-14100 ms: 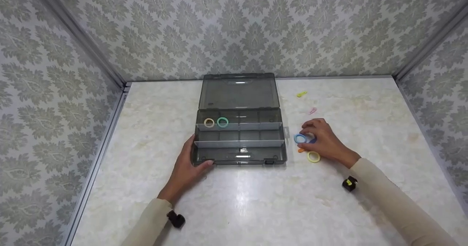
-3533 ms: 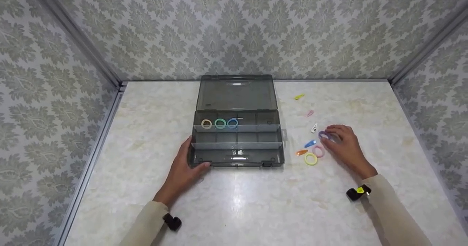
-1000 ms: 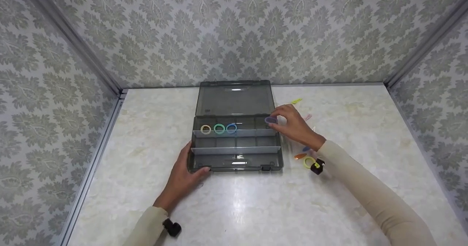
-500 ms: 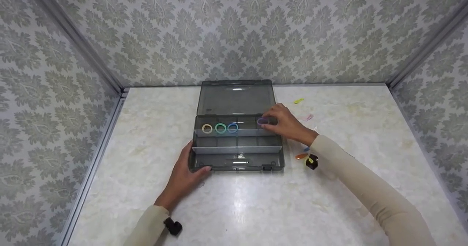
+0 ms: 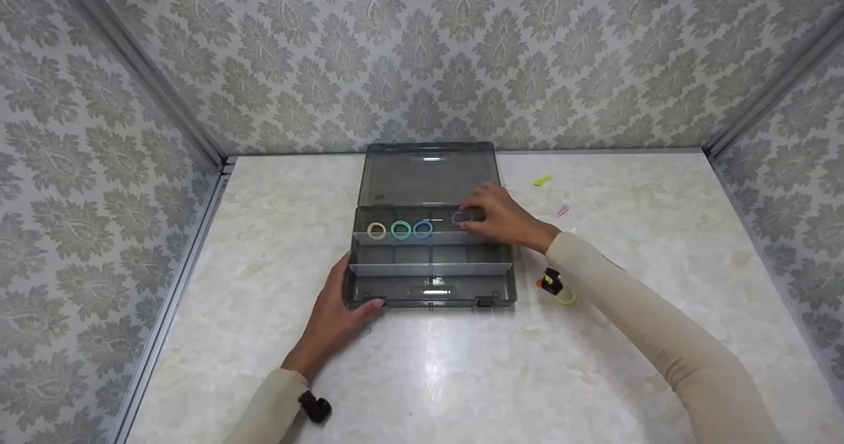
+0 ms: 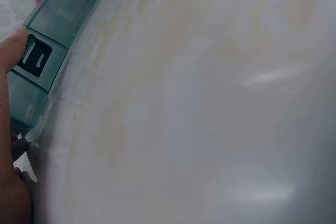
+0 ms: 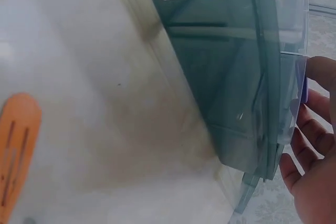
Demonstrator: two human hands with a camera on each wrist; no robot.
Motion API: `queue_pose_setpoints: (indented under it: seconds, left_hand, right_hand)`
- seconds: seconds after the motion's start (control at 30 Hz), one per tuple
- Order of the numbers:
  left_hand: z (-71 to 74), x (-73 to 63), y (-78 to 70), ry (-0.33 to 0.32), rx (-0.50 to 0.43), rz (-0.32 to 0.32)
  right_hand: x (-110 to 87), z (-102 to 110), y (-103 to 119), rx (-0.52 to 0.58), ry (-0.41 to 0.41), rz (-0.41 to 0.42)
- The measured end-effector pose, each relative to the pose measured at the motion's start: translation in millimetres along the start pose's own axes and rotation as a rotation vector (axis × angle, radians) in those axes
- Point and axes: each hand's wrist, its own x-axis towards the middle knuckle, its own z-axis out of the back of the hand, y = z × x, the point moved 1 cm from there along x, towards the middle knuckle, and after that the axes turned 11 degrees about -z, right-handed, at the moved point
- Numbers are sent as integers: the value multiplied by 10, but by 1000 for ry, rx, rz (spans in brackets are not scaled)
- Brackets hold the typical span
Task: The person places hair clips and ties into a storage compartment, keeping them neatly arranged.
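A smoky see-through organizer box (image 5: pixel 432 303) lies with its lid (image 5: pixel 428 177) folded back. My left hand (image 5: pixel 333 315) grips its front left corner, thumb over the front edge beside the latch seen in the left wrist view. Above the right half of the back row, my right hand (image 5: pixel 504 220) pinches a purple hair tie (image 5: pixel 454 218) between thumb and fingers. In the right wrist view, a sliver of the purple hair tie (image 7: pixel 304 90) shows at the fingertips. Cream (image 5: pixel 369 231), green (image 5: pixel 393 231) and blue hair ties (image 5: pixel 416 231) stand side by side in that back row.
Right of the box lie a yellow snap clip (image 5: pixel 542 181), a pink clip (image 5: pixel 562 210) and a white clip (image 5: pixel 572 231). An orange clip (image 7: pixel 18 145) and a yellow hair tie (image 5: pixel 568 301) are partly behind the right wrist camera. The right sleeve covers other pieces.
My right hand picked up the purple hair tie from the table and carried it left over the back row. Earlier, the blue hair tie joined the cream and green ones. My left hand stays on the box.
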Motion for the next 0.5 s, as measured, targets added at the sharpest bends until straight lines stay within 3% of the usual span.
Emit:
queue_pose_setpoints:
  seconds: [0.5]
  left_hand:
    - [3,-8,2,-1,-14,0]
  right_hand:
    - [187,-106,138,-31,110,-73]
